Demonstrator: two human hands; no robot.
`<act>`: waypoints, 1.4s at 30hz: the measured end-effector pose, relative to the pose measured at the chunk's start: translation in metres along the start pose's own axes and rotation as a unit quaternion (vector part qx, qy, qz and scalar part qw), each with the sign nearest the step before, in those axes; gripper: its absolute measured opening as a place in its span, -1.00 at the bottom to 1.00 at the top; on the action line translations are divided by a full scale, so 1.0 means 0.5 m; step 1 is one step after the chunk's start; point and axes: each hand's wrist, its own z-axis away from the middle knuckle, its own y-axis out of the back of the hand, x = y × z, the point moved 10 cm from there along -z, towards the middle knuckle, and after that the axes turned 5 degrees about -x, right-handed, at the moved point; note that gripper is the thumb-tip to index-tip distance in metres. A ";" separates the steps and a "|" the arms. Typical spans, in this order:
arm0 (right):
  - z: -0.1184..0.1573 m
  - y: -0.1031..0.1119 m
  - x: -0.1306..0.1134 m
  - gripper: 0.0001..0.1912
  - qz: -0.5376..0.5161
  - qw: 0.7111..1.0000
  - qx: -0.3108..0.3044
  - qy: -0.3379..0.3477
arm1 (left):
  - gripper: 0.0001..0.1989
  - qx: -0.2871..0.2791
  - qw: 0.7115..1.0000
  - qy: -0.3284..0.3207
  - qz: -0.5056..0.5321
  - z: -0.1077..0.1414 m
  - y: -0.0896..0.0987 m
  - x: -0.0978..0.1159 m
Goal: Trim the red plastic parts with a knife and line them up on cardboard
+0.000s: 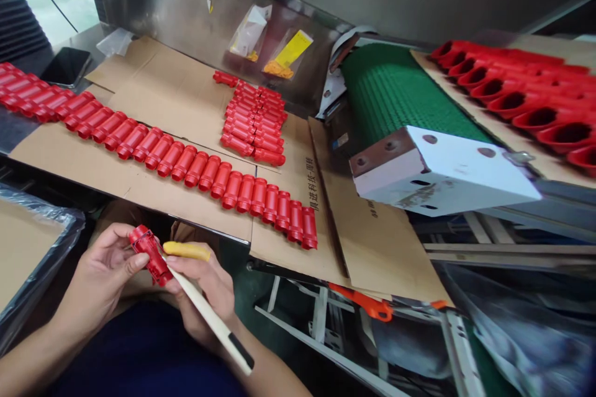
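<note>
My left hand (pixel 100 267) grips a red moulded plastic tube (pixel 149 254) between thumb and fingers, near the bottom left. My right hand (pixel 205 288) sits against the tube and holds a long cream-coloured tool (pixel 209 316) with a black end. A yellow tool handle (pixel 186 251) lies across the top of those fingers, its tip close to the tube. Beyond the hands, a long row of similar red tubes (pixel 186 164) lies on flattened cardboard (pixel 158 99), and a tight group of them (pixel 254 121) lies further back.
A green conveyor belt (pixel 395 93) runs at the right beside a white metal bracket (pixel 442 167). Red cup-shaped parts (pixel 521 93) lie on cardboard at the far right. A phone (pixel 67 66) and plastic bags (pixel 288 53) sit at the back.
</note>
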 end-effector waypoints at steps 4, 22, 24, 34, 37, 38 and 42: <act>-0.007 -0.010 -0.014 -0.73 0.008 0.999 0.001 0.036 | -0.78 -0.015 0.998 -0.032 -0.054 0.007 0.001 0.009; 0.010 -0.014 -0.021 -0.71 0.036 0.999 0.013 0.018 | -0.82 -0.003 0.996 -0.059 -0.064 0.014 0.000 0.019; 0.008 -0.011 -0.023 -0.74 0.032 0.999 0.014 0.015 | -0.81 0.002 0.997 -0.054 -0.061 0.015 0.004 0.014; 0.002 -0.006 -0.018 -0.77 -0.009 1.000 0.019 0.018 | -0.79 -0.001 0.996 -0.044 -0.076 0.018 0.008 0.014; 0.000 -0.005 -0.020 -0.79 -0.009 1.000 0.013 0.016 | -0.79 -0.009 0.994 -0.051 -0.096 0.017 0.007 0.017; -0.002 -0.005 -0.018 -0.79 -0.007 1.000 0.008 0.011 | -0.80 -0.010 0.993 -0.056 -0.102 0.016 0.008 0.018; -0.012 -0.018 -0.008 -0.79 0.022 0.998 -0.055 0.007 | -0.79 -0.011 0.991 -0.065 -0.118 0.012 0.007 0.014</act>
